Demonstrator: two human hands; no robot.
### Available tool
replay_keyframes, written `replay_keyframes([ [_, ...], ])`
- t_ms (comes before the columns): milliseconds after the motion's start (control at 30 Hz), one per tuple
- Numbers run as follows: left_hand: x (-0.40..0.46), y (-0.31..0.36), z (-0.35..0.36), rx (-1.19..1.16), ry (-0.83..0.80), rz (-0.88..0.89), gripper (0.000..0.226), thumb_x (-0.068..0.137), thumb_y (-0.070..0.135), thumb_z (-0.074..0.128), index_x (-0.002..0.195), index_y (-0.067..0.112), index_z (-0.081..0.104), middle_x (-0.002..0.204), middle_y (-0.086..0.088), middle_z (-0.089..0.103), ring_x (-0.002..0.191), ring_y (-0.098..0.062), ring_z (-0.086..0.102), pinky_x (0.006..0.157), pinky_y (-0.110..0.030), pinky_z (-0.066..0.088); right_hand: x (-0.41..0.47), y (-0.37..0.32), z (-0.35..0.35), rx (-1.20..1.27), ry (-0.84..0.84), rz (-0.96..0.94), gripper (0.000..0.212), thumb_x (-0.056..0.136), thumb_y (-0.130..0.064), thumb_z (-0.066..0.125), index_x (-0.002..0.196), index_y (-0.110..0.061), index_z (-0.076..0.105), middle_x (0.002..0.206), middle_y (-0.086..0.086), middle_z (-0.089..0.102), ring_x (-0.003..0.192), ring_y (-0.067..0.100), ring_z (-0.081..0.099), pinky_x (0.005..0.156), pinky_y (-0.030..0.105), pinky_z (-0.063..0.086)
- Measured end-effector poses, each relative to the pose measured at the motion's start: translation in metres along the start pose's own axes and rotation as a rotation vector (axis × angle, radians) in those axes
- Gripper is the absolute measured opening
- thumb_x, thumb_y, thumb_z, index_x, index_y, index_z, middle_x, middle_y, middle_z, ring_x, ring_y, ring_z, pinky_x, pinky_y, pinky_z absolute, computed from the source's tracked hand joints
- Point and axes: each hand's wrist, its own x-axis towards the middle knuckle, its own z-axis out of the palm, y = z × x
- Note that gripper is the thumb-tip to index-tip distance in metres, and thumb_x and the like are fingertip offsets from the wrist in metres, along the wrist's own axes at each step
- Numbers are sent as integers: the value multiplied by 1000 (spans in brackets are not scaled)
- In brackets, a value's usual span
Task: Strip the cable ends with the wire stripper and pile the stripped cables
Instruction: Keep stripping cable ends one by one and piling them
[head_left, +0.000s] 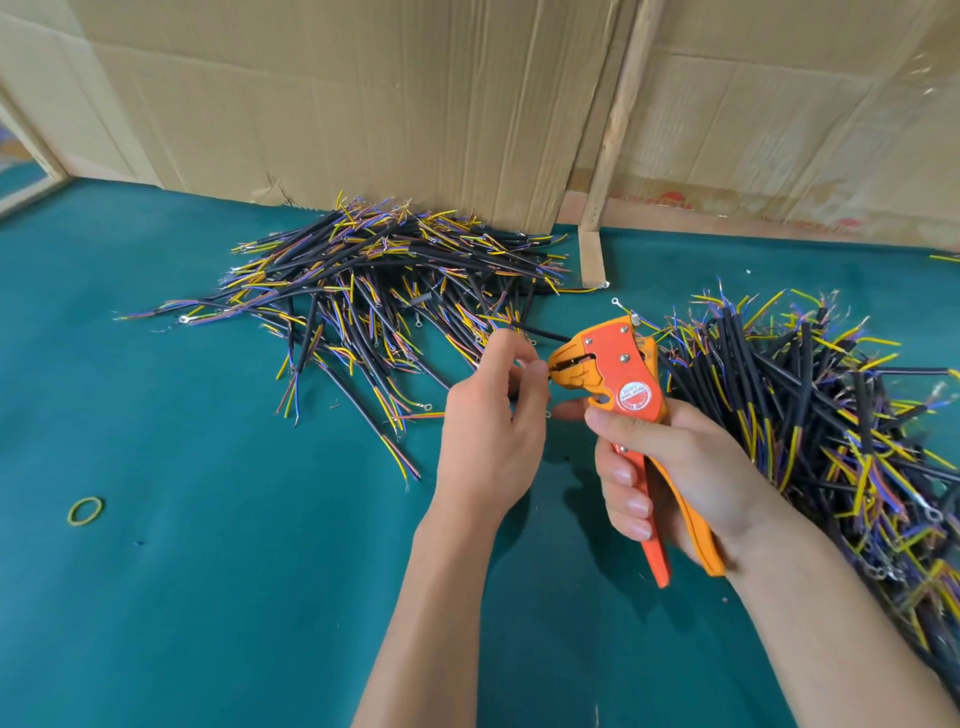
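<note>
The short black cable (540, 332) is mostly hidden behind the left hand (493, 415), whose fingertips pinch it at the mouth of the orange and yellow wire stripper (613, 379). The right hand (670, 467) is wrapped around the stripper's handles, covering their middle. The heap of black cables with coloured cores on the right (831, 415) runs off the frame edge. A second such heap (389, 291) lies far left on the teal felt tabletop (208, 597), against creased brown cardboard sheets (363, 104). A yellow rubber band (85, 511) lies near left.
</note>
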Motion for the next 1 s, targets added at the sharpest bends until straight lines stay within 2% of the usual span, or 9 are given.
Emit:
replay_keyframes([
  [100, 2, 0, -1, -34, 22, -33, 14, 100, 16, 57, 87, 16, 50, 71, -6, 67, 68, -28, 59, 67, -37, 46, 0, 0, -1, 3, 5, -4, 31, 79, -24, 71, 99, 0, 74, 54, 7, 39, 35, 18, 34, 37, 24, 33],
  [167, 3, 0, -2, -72, 42, -60, 16, 96, 13, 61, 83, 11, 52, 73, -6, 69, 67, -25, 60, 63, -34, 45, -1, -1, 0, -28, -27, -19, 15, 81, -23, 69, 79, -12, 79, 52, 6, 39, 35, 18, 34, 38, 25, 33],
  [233, 5, 0, -3, -108, 60, -93, 17, 89, 13, 64, 77, 7, 54, 73, -8, 68, 63, -23, 56, 59, -32, 43, -1, 0, 0, -15, -36, -29, 14, 82, -20, 69, 80, -9, 78, 53, 7, 39, 35, 19, 34, 38, 25, 33],
  [333, 5, 1, -4, -104, 59, -113, 9, 75, 16, 65, 68, 13, 60, 66, 3, 65, 60, -12, 53, 59, -25, 43, 0, 0, -2, -24, -56, -41, 18, 81, -16, 69, 76, 1, 72, 53, 8, 39, 36, 19, 35, 38, 26, 34],
  [467, 3, 1, -5, -74, 75, -63, 14, 76, 8, 71, 71, 15, 60, 65, 9, 63, 60, -6, 55, 61, -18, 44, -1, 0, -3, -77, -54, -61, 33, 85, -12, 65, 52, -18, 65, 50, 7, 39, 35, 20, 35, 39, 26, 35],
  [567, 3, 2, -6, -124, 52, -73, 16, 82, 14, 78, 80, 11, 62, 70, 4, 67, 60, -6, 58, 60, -15, 43, -2, 0, -1, -57, -49, -60, 12, 82, -11, 68, 72, -13, 76, 53, 9, 39, 36, 20, 36, 38, 27, 35],
  [833, 4, -3, -13, -102, -18, -40, 18, 86, 18, 80, 73, 16, 68, 56, 17, 58, 50, -2, 45, 53, -15, 35, 0, 2, -7, -54, -55, -70, 9, 82, -9, 72, 79, -14, 79, 56, 11, 43, 40, 22, 39, 42, 29, 37],
  [900, 5, -5, -13, -60, 8, -29, 14, 87, 17, 77, 75, 17, 70, 58, 18, 60, 52, -1, 49, 56, -14, 37, 1, 3, -11, -3, -34, -48, 33, 79, -12, 71, 109, 1, 72, 64, 18, 51, 48, 27, 47, 46, 34, 43],
  [1000, 4, -7, -11, 0, 28, -28, 13, 90, 17, 75, 77, 19, 72, 59, 22, 60, 54, 2, 52, 58, -9, 36, 5, 4, -14, 5, 53, -88, 48, 74, -11, 72, 117, 7, 61, 86, 30, 67, 61, 35, 59, 55, 43, 53],
])
